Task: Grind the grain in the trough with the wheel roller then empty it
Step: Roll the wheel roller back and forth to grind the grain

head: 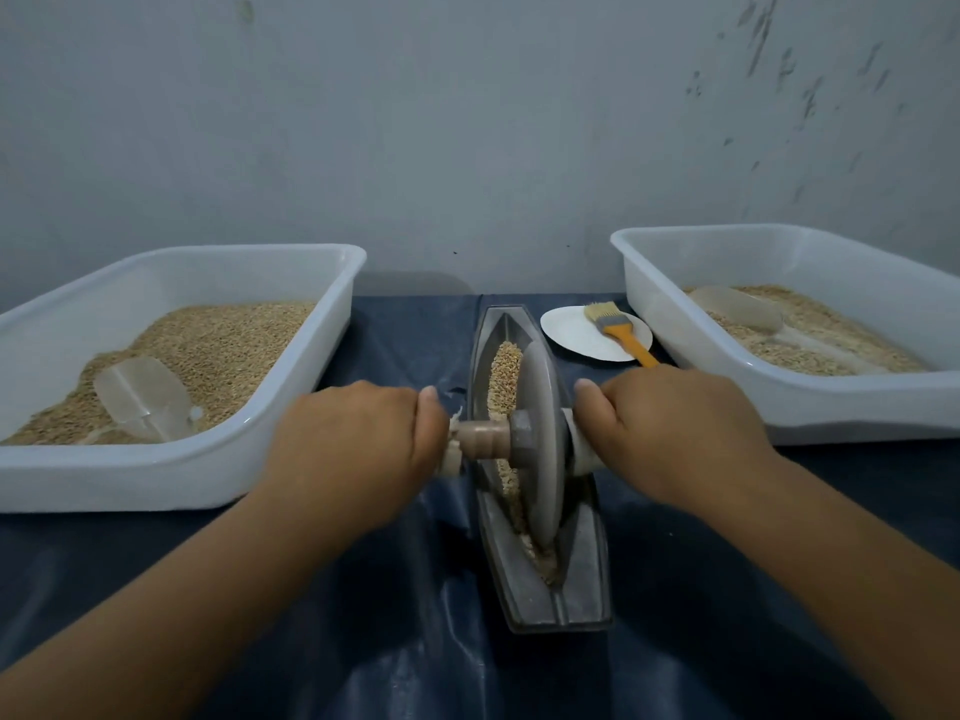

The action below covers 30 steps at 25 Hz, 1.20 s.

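Note:
A grey boat-shaped metal trough (524, 589) lies lengthwise in the middle of the table, with tan grain (505, 371) along its groove. A grey metal wheel roller (540, 439) stands upright in the groove near the trough's middle. My left hand (353, 444) grips the left end of its axle handle. My right hand (675, 433) grips the right end. Both handle ends are mostly hidden inside my fists.
A white tub (171, 480) of whole grain with a clear scoop (143, 397) sits at the left. Another white tub (810, 407) with grain and a scoop (737, 309) sits at the right. An orange-handled brush (621, 332) lies on a white plate (571, 335) behind the trough. A dark blue sheet (467, 667) covers the table.

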Each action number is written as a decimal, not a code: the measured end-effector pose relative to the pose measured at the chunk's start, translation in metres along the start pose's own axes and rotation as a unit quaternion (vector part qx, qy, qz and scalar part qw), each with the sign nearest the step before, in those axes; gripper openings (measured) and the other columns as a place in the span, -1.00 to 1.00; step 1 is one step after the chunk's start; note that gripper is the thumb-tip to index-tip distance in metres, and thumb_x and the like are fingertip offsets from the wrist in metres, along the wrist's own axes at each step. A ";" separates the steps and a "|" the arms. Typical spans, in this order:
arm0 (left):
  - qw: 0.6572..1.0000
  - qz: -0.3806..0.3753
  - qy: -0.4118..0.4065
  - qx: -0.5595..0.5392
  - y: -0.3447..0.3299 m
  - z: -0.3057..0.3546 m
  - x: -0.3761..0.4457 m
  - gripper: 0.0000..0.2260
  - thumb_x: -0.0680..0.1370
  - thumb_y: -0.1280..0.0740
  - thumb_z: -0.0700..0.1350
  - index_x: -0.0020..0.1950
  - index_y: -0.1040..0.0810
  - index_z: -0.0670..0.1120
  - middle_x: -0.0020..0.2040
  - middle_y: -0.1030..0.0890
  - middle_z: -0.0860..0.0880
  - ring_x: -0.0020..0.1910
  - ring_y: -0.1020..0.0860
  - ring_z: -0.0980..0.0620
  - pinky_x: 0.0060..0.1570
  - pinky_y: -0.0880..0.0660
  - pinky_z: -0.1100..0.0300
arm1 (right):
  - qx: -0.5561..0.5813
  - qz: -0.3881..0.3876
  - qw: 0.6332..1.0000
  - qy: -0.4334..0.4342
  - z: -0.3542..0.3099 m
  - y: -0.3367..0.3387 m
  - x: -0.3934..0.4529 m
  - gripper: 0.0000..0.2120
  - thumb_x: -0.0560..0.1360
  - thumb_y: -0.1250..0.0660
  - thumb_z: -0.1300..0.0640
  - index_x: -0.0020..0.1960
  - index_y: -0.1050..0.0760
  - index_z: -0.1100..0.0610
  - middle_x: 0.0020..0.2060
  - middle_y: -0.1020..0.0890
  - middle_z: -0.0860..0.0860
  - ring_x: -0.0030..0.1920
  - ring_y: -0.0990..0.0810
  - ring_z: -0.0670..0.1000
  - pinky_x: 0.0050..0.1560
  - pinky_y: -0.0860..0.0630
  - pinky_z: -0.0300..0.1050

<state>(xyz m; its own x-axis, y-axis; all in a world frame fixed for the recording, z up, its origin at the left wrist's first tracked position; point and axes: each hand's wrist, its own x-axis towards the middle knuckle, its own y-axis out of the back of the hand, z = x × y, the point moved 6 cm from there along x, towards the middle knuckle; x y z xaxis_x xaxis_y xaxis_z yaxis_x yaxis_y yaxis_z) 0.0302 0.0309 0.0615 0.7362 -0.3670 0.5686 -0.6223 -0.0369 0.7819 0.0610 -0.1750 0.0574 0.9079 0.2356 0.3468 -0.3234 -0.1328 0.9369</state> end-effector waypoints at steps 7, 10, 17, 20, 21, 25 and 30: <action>0.976 -0.156 0.020 0.151 -0.077 -0.025 0.068 -0.67 0.55 -0.26 -0.14 0.29 -0.33 -0.17 0.00 -0.56 -0.12 -0.14 -0.54 -0.11 -0.31 -0.42 0.07 | -0.008 0.096 0.994 -0.053 0.007 -0.028 0.090 -0.49 0.61 0.07 -0.12 -0.40 -0.38 0.05 -0.38 -0.53 0.05 -0.32 -0.51 0.13 -0.22 -0.47 -0.05; 0.974 -0.192 0.024 0.122 -0.071 -0.023 0.065 -0.61 0.54 -0.29 -0.13 0.33 -0.30 -0.16 0.04 -0.54 -0.12 -0.09 -0.55 -0.11 -0.21 -0.49 0.05 | -0.007 0.077 0.996 -0.047 0.005 -0.025 0.090 -0.52 0.59 0.05 -0.11 -0.42 -0.35 0.04 -0.39 -0.49 0.05 -0.33 -0.46 0.11 -0.23 -0.41 -0.06; 0.987 -0.141 -0.062 0.039 -0.007 0.003 -0.010 -0.66 0.51 0.10 -0.13 0.00 -0.45 -0.12 -0.31 -0.40 -0.01 -0.41 -0.35 -0.02 -0.44 -0.25 0.18 | 0.001 -0.012 1.000 -0.002 -0.006 0.011 -0.005 -0.47 0.53 0.15 -0.21 -0.41 -0.37 0.01 -0.52 -0.45 -0.02 -0.47 -0.44 -0.03 -0.43 -0.24 -0.13; 0.984 -0.142 -0.085 0.063 -0.007 0.004 -0.009 -0.76 0.53 -0.02 -0.17 -0.01 -0.45 -0.18 -0.35 -0.42 -0.06 -0.46 -0.38 -0.05 -0.49 -0.29 0.18 | 0.015 -0.020 1.000 -0.016 -0.003 0.009 -0.003 -0.46 0.57 0.11 -0.18 -0.39 -0.43 0.02 -0.50 -0.48 -0.01 -0.45 -0.46 -0.04 -0.41 -0.32 -0.13; 0.978 -0.172 -0.069 0.092 -0.019 0.001 -0.004 -0.80 0.56 -0.06 -0.15 0.09 -0.40 -0.17 -0.27 -0.47 -0.07 -0.39 -0.43 -0.07 -0.44 -0.32 0.15 | 0.016 -0.004 1.000 -0.026 -0.003 0.004 0.004 -0.45 0.59 0.09 -0.16 -0.38 -0.46 0.03 -0.48 -0.49 -0.02 -0.42 -0.48 -0.03 -0.37 -0.38 -0.12; 0.970 -0.181 -0.018 0.158 -0.058 -0.014 0.044 -0.59 0.55 -0.29 -0.08 0.33 -0.29 -0.17 0.00 -0.55 -0.09 -0.14 -0.54 -0.09 -0.31 -0.44 0.09 | -0.008 0.069 0.995 -0.066 0.007 -0.020 0.053 -0.52 0.62 0.08 -0.10 -0.30 -0.43 0.06 -0.30 -0.57 0.04 -0.26 -0.50 0.09 -0.20 -0.49 -0.07; 0.973 -0.207 0.013 0.104 -0.066 -0.021 0.056 -0.60 0.50 -0.37 -0.07 0.27 -0.33 -0.13 0.01 -0.55 -0.11 -0.12 -0.54 -0.08 -0.20 -0.51 0.07 | -0.013 0.054 0.996 -0.070 0.002 -0.021 0.069 -0.53 0.61 0.08 -0.09 -0.30 -0.43 0.08 -0.25 -0.58 0.11 -0.17 -0.54 0.17 -0.07 -0.55 0.03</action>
<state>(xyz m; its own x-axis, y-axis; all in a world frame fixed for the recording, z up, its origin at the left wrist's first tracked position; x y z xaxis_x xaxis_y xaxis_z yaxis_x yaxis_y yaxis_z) 0.1176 0.0321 0.0472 0.9401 -0.2576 0.2234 -0.3087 -0.3648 0.8784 0.1308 -0.1582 0.0619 0.8953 0.0840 0.4376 -0.4262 -0.1247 0.8960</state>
